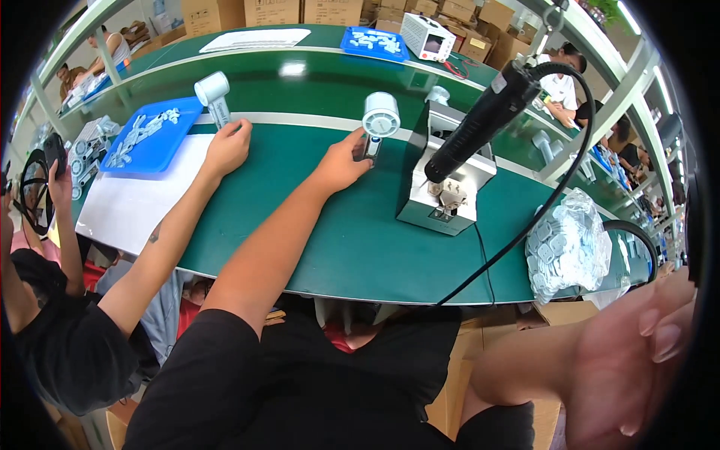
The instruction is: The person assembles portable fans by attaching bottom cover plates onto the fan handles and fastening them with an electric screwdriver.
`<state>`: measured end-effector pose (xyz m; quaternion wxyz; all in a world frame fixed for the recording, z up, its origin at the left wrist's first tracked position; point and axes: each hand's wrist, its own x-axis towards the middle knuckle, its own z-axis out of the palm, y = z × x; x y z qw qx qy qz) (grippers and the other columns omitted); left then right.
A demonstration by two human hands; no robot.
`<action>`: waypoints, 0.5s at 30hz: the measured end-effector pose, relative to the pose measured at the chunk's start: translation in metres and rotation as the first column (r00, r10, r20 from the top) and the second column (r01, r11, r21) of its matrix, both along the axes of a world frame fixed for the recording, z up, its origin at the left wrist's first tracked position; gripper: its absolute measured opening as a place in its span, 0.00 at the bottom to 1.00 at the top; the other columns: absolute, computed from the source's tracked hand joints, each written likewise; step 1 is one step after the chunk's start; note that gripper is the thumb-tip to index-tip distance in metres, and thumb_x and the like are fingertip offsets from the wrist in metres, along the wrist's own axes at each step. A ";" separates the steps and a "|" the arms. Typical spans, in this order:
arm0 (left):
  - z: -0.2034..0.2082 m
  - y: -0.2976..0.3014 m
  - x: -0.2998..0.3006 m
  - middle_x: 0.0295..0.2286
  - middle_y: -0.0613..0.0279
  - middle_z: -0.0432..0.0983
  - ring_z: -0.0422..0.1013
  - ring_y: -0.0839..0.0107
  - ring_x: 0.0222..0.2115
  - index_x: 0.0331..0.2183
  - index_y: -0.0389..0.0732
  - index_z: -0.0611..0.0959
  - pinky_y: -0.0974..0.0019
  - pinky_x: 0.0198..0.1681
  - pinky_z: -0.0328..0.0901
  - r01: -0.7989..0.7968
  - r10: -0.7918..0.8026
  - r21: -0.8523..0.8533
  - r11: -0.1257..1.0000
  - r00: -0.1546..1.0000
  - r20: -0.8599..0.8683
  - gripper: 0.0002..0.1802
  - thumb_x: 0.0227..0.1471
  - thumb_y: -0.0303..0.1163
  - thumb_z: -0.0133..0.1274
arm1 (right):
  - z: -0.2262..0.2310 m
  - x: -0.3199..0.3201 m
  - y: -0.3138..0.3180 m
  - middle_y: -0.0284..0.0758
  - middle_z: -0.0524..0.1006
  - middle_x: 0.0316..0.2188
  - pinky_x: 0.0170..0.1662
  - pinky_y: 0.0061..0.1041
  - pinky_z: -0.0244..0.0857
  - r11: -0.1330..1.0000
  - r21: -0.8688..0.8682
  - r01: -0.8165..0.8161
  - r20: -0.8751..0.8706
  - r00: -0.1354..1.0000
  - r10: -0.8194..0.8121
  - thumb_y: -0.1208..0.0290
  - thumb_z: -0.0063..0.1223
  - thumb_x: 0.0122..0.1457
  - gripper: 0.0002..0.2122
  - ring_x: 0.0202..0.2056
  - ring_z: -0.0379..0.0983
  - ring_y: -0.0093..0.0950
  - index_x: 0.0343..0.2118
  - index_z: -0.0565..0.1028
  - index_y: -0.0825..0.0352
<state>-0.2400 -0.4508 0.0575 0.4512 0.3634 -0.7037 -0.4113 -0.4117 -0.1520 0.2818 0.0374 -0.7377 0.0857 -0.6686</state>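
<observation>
My left hand (pixel 343 162) reaches across the green bench and is closed round the lower handle of a pale blue handheld fan (pixel 381 115). The fan is upright, its round head above my fingers. Close to the camera at the right edge, my right hand (pixel 637 360) is raised and bent. Some of its fingertips show, but the rim cuts off the rest, so its grip is unclear. Just right of the fan stands a metal box like a screw feeder (pixel 442 210). A black electric screwdriver (pixel 484 120) hangs tilted over it.
At left, a co-worker's hand (pixel 229 146) holds a similar fan (pixel 213 91) beside a blue tray (pixel 142 161) of small parts. A bag of pale parts (pixel 568 244) lies at right. A black cable (pixel 540 232) crosses the bench's right side. A power supply (pixel 427 36) stands behind.
</observation>
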 end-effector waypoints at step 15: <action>0.011 0.001 -0.008 0.43 0.54 0.74 0.71 0.67 0.44 0.57 0.41 0.61 0.65 0.49 0.64 0.064 -0.064 -0.010 0.998 0.997 -0.045 0.38 0.44 0.20 0.56 | 0.040 -0.039 -0.007 0.40 0.72 0.37 0.30 0.28 0.61 0.980 -0.173 0.096 -0.121 0.986 -0.118 0.61 0.42 0.60 0.17 0.28 0.68 0.31 0.50 0.63 0.62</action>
